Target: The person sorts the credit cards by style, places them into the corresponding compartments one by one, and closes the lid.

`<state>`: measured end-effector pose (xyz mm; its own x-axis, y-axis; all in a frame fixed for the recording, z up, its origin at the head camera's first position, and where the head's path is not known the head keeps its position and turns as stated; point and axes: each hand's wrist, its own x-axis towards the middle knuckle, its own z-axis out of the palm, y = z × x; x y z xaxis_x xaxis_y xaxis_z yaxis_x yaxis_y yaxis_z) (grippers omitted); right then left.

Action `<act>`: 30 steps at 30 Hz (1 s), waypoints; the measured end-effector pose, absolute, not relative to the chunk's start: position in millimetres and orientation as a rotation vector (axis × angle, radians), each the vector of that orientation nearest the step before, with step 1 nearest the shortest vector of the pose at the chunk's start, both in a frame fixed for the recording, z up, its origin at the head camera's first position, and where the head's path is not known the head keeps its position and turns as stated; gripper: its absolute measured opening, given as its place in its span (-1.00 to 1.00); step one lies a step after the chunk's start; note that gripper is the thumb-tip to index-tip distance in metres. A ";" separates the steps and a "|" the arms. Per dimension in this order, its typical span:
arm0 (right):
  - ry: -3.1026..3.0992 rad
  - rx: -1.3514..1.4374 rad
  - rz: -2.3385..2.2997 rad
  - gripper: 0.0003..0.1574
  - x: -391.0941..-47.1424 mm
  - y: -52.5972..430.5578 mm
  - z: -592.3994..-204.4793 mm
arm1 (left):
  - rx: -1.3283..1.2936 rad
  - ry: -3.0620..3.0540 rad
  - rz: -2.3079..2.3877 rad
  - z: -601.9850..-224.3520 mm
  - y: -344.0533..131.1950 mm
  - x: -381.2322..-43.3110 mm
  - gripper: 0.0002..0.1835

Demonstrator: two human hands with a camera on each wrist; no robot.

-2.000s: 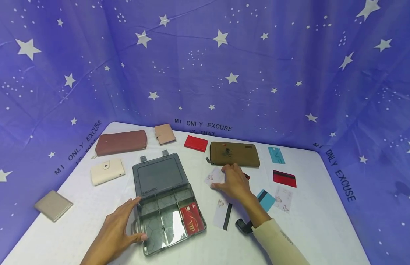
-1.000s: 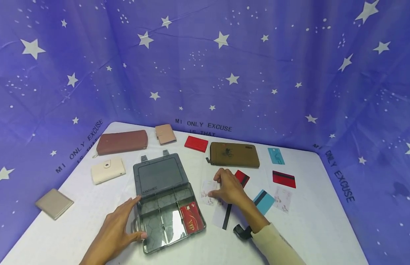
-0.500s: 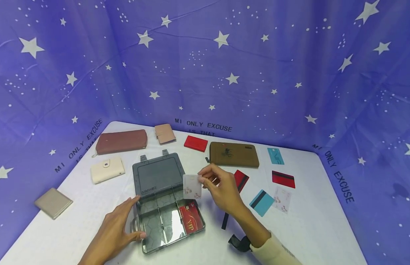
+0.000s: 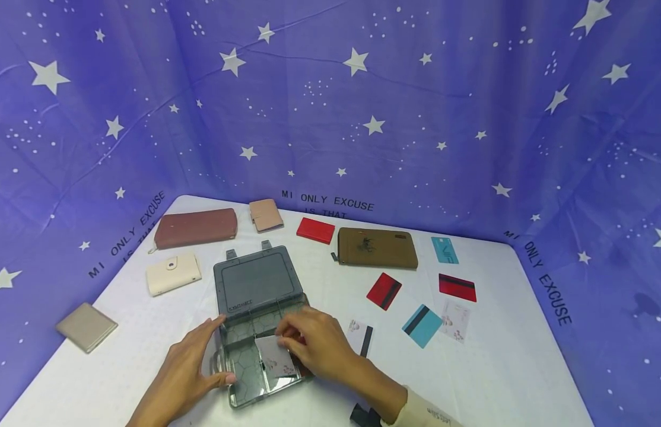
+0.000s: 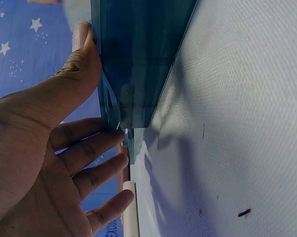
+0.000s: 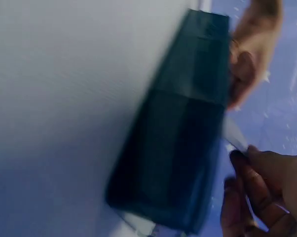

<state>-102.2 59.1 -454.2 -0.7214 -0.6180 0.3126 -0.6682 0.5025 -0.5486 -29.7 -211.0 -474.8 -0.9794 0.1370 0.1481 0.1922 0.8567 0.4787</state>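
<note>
A grey plastic organiser box (image 4: 254, 279) lies open on the white table (image 4: 485, 379), lid flat behind its divided tray (image 4: 240, 362). My right hand (image 4: 288, 339) pinches a white patterned card (image 4: 276, 359) low over the tray's middle compartment and hides the right compartment. My left hand (image 4: 219, 351) rests with straight fingers against the tray's left side, thumb along its far corner. In the left wrist view that left hand (image 5: 55, 148) touches the box wall (image 5: 138, 59). The right wrist view is blurred and shows the box (image 6: 183, 148) and my fingers (image 6: 257, 192).
Wallets line the back: maroon (image 4: 194, 228), pink (image 4: 266, 215), red (image 4: 316, 230), olive (image 4: 377, 248). A cream one (image 4: 173, 274) and a beige one (image 4: 86, 328) lie left. Loose cards (image 4: 422, 326) are scattered right of the box. A starred blue curtain (image 4: 362, 118) surrounds the table.
My right hand picked the white card up beside the olive wallet and carried it left and down over the tray. The left hand stayed on the box.
</note>
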 end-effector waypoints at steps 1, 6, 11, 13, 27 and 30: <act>-2.661 1.155 0.871 -0.89 -100.7 58.0 -456.8 | -0.262 -2.918 -0.771 -474.9 -210.8 -29.8 0.14; -2.652 1.244 0.329 -0.67 -96.2 57.7 -467.6 | -0.276 -2.898 -0.775 -474.4 -210.2 -29.8 0.14; -2.713 1.323 0.286 -0.50 -95.9 64.4 -471.0 | -0.282 -2.892 -0.770 -474.0 -210.2 -29.5 0.14; -2.761 1.326 0.403 -0.48 -98.5 68.1 -470.0 | -0.277 -2.900 -0.770 -473.8 -210.3 -29.7 0.14; -2.761 0.837 1.229 -0.28 -161.2 159.1 -458.7 | -0.276 -2.918 -0.771 -473.2 -211.0 -30.4 0.15; -2.755 0.708 1.305 -0.24 -185.3 191.4 -459.8 | -0.279 -2.913 -0.777 -474.6 -211.4 -29.9 0.15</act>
<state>-185.3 191.4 -459.8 -0.8975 -0.3933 0.1996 -0.4037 0.5500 -0.7312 -29.9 -211.4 -474.6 -0.9765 0.1477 0.1569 0.2062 0.8516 0.4819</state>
